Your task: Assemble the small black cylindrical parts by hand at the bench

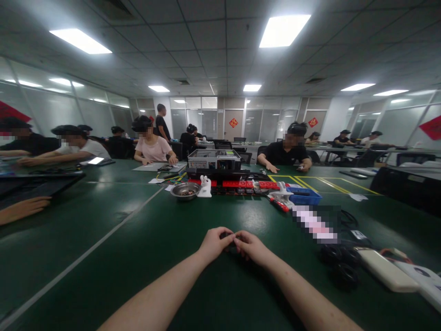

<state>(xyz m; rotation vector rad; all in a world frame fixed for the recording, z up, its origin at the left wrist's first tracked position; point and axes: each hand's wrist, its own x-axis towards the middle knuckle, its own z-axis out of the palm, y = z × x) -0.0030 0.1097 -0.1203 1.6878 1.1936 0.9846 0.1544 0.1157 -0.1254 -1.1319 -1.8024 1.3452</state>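
My left hand [214,242] and my right hand [253,247] meet over the green table [144,257], fingers curled together. Between them they pinch a small dark object [230,239] that I cannot make out. Both forearms reach in from the bottom edge. Farther back on the table stand a metal bowl [186,190], a small white figure [206,187], a row of red parts [248,185] and a computer case [214,160].
A blue tray [305,196] and a red-handled tool [279,205] lie to the right of centre. Black round parts [339,264], a white power bank [386,270] and cables sit at the right. Several people sit at tables around; another person's hand [22,209] rests at left.
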